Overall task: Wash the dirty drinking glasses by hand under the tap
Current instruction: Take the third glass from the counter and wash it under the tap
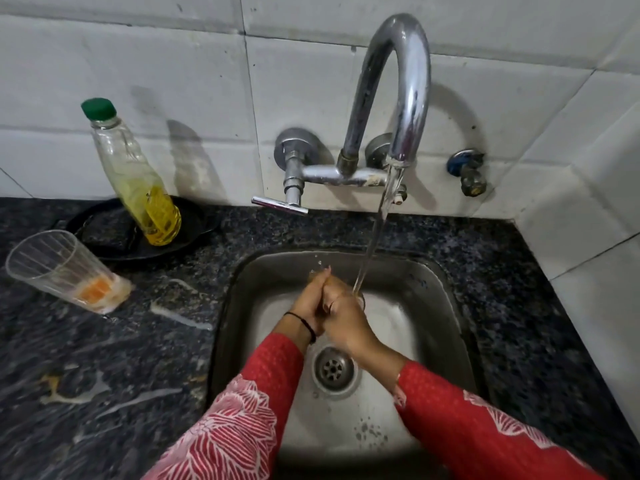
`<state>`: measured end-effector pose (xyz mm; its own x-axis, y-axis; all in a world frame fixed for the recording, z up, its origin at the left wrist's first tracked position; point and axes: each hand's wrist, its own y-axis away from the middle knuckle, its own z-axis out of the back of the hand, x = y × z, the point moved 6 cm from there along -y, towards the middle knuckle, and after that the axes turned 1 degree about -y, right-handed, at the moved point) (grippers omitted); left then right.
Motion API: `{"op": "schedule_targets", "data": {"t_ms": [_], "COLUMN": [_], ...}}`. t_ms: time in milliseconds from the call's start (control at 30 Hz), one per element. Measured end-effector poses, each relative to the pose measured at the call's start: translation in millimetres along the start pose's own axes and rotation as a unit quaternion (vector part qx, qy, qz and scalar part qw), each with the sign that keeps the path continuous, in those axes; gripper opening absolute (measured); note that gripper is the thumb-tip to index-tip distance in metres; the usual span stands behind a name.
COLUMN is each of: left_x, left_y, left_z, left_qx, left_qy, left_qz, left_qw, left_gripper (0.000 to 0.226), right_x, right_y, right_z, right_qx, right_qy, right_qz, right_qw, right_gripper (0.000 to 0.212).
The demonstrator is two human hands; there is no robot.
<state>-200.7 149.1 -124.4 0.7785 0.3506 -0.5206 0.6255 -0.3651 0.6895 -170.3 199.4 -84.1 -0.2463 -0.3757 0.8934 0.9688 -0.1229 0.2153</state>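
Glass [65, 268] stands well left of joined hands [330, 306].

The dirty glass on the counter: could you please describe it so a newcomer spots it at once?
From the steel sink, look left across the dark speckled counter. Near the black pan holding the bottle of yellow liquid stands a clear glass, alone in having orange dregs.

The glass [65, 270] stands on the counter [104, 375] left of the sink [437, 282], the bottle [135, 181] behind it.
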Motion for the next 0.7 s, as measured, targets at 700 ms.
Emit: {"op": "schedule_targets", "data": {"t_ms": [700], "left_x": [14], "left_y": [0], "left_z": [8], "left_qx": [0.011], "left_qy": [0.061], "left_qz": [-0.007], "left_qw": [0.998], "left_gripper": [0.055], "right_x": [21], "right_y": [21], "right_z": [12], "right_qx": [0.046], "right_qy": [0.426], "right_qz": [0.164], "right_qw": [0.888], "right_gripper": [0.023]}}
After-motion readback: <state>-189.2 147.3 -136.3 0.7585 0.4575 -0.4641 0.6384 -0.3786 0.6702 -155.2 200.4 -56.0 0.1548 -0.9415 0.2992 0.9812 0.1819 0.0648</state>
